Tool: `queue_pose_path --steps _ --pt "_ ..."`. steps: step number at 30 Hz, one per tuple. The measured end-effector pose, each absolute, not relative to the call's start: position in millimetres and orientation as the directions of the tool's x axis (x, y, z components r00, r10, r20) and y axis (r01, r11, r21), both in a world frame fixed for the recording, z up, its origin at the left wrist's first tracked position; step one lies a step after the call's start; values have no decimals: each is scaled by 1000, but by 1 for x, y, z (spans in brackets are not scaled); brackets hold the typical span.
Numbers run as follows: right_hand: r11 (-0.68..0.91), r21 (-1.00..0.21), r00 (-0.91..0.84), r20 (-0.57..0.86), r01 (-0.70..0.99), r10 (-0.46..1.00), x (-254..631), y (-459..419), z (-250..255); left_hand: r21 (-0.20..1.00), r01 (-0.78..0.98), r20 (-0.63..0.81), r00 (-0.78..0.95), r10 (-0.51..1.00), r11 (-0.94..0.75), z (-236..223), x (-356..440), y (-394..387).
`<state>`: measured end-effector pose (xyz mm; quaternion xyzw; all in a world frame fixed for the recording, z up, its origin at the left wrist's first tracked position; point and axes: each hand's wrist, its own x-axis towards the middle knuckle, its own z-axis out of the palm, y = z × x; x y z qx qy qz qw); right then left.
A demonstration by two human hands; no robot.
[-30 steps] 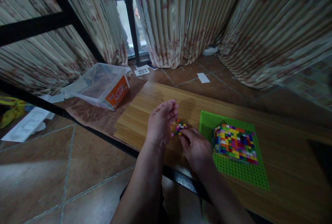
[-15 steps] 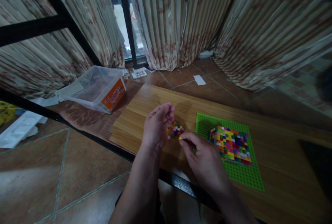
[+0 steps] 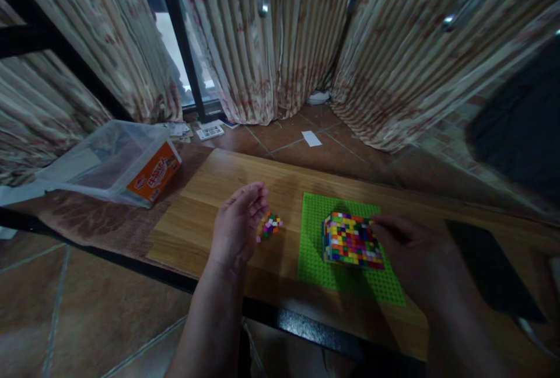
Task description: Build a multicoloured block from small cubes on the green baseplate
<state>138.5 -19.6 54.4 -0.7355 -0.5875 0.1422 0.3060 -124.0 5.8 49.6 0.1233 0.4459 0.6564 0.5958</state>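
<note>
A block built of many small coloured building bricks (image 3: 347, 241) stands on a green studded baseplate (image 3: 312, 273). My right hand (image 3: 413, 249) is at the block's far right corner, thumb and finger pinched at its top edge. The small yellow brick seen in this pinch earlier is hidden now. To the left, my left hand (image 3: 238, 223) hovers over the table with its fingers curled in and thumb laid along them. Whatever it may hold is hidden. Just right of its fingers lies a small pile of loose coloured bricks (image 3: 272, 225).
The wooden table (image 3: 210, 191) has a dark front edge. A clear plastic bin (image 3: 109, 159) with an orange label stands at the left on a brown mat. A dark flat panel (image 3: 492, 267) lies at the right. Striped curtains (image 3: 271, 45) hang behind.
My right hand has moved right, from beside the loose pile to the block, carrying the yellow brick. The camera view has turned right. My left hand keeps its curled shape.
</note>
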Motion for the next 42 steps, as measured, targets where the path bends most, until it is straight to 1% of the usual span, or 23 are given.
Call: queue_pose_path --steps 3,7,13,16,19,24,27,30,33,35,37,42 --pt "-90 -611 224 147 787 963 132 -18 49 731 -674 -372 -260 891 109 49 -123 7" --pt "-47 -579 184 179 814 966 125 -17 43 728 -678 -366 -254 895 105 49 -123 7" --pt "-96 -572 249 195 814 949 123 -14 38 731 -674 -368 -255 894 108 50 -123 6" --pt "-90 -586 256 208 805 944 124 -14 40 739 -665 -357 -254 899 105 51 -124 5" --pt "-100 -601 261 186 793 947 128 -15 44 741 -663 -355 -257 899 103 52 -123 5" --pt "-177 -634 356 166 753 920 133 -17 50 743 -661 -358 -261 896 105 52 -122 4" --pt "-182 -643 358 153 743 921 133 -16 48 745 -658 -361 -262 895 108 52 -122 4" --pt "-195 -619 353 142 761 925 135 -15 43 742 -660 -370 -263 891 114 52 -122 5" --pt "-189 -572 348 182 798 920 138 -12 36 739 -663 -376 -257 890 120 53 -122 5" --pt "-167 -563 324 192 810 926 141 -10 30 736 -666 -378 -257 889 121 53 -122 5" --pt "-153 -589 306 170 794 937 143 -8 25 735 -667 -379 -258 889 120 53 -122 5" --pt "-160 -711 287 61 685 956 142 -6 21 739 -664 -366 -258 894 111 52 -122 4"
